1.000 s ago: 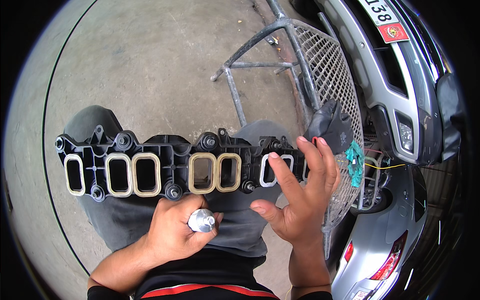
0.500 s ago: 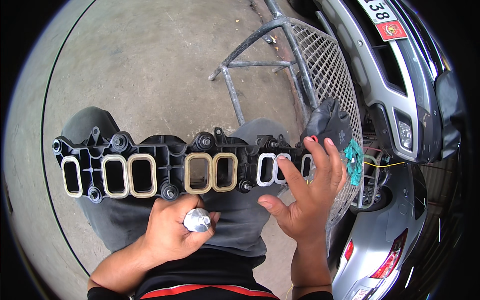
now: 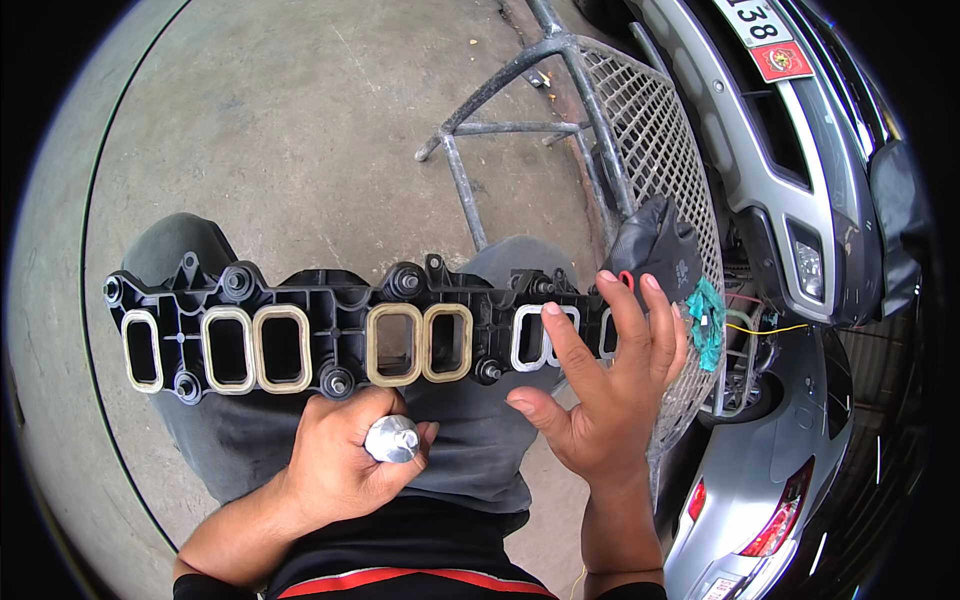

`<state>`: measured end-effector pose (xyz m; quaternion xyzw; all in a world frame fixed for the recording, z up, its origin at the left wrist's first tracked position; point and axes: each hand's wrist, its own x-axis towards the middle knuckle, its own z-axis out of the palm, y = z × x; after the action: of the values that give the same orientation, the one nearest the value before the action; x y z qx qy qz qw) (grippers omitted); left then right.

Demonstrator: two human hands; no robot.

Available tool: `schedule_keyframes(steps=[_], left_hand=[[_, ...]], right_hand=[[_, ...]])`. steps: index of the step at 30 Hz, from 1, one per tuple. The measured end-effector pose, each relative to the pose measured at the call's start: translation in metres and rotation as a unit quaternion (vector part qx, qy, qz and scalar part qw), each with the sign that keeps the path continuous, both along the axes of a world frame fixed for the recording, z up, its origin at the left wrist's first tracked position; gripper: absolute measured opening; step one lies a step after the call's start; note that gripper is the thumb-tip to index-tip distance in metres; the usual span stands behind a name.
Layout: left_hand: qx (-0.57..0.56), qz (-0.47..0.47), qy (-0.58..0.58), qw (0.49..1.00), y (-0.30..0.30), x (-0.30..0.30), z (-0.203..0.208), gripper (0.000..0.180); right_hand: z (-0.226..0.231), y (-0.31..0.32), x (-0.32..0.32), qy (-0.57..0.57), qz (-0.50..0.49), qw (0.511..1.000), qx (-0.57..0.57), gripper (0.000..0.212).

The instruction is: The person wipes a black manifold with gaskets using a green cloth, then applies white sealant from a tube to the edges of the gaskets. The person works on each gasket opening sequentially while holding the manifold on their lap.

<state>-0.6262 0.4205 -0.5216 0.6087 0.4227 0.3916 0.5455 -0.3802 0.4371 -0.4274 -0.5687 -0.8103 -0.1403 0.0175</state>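
A long black intake manifold (image 3: 490,328) lies across my knees, its row of oval ports facing up. Tan gaskets (image 3: 372,345) line the ports at the left and middle; toward the right, gaskets (image 3: 517,340) look coated whitish-grey. My left hand (image 3: 338,460) is wrapped round a silver metal tube (image 3: 391,440), its narrow end pointing up, just below the manifold's middle. Over the manifold's right end, my right hand (image 3: 618,410) has its fingers spread. Its index fingertip is at the top of the whitish pair, seemingly touching it. That hand partly hides the rightmost ports.
A grey metal frame with mesh (image 3: 650,130) stands at the right, with a black glove (image 3: 655,245) and a teal cloth (image 3: 706,325) on it. Beyond are a silver vehicle's bumper (image 3: 800,190) and a silver car (image 3: 745,500). Concrete floor (image 3: 280,120) stretches ahead.
My right hand has shifted slightly left, its index fingertip moving left and up along the whitish gaskets. The manifold has moved a touch. My left hand keeps its grip on the tube.
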Motion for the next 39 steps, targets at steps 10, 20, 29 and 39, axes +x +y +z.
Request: schedule_keyframes(steps=[10,20,29,39], left_hand=[[-0.002,0.003,0.009,1.000,-0.0007,-0.0008,0.0014,0.030],[-0.004,0.000,0.007,1.000,-0.0005,-0.0016,0.0006,0.030],[-0.016,0.010,-0.002,1.000,-0.0011,-0.0005,0.0051,0.029],[-0.006,0.003,0.007,1.000,0.0003,-0.0021,0.0028,0.030]], right_hand=[[-0.0024,-0.0037,-0.0016,-0.021,-0.005,1.000,0.005,0.071],[-0.0017,-0.0020,-0.0020,0.005,-0.015,1.000,0.008,0.067],[0.0032,-0.0014,-0.0009,0.022,-0.015,1.000,0.012,0.067],[-0.0004,-0.0032,-0.0005,0.044,-0.009,0.999,0.003,0.066]])
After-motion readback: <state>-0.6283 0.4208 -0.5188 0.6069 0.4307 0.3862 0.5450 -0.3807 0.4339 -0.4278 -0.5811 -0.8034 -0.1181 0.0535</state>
